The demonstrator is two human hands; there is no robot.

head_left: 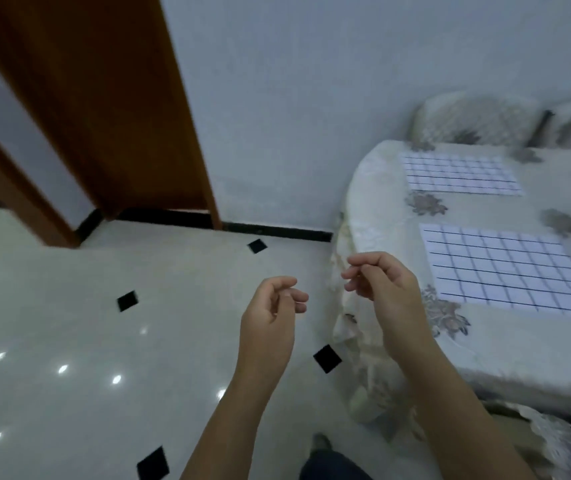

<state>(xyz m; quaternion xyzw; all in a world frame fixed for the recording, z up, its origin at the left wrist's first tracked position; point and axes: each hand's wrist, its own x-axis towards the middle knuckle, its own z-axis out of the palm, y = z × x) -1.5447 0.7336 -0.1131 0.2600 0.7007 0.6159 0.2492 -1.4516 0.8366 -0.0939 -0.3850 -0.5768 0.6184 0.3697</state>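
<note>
My left hand is raised over the tiled floor with its fingers loosely curled and nothing in it. My right hand hangs a little higher, near the left end of a sofa, fingers also loosely curled and holding nothing. The hands are apart, neither touching anything. Two white checked cloths lie flat on the sofa seat, one near and one further back.
The sofa wears a pale floral cover with cushions at the back. A glossy white floor with small black diamond tiles spreads left. A brown wooden door frame and a grey wall stand behind. My dark trouser leg shows below.
</note>
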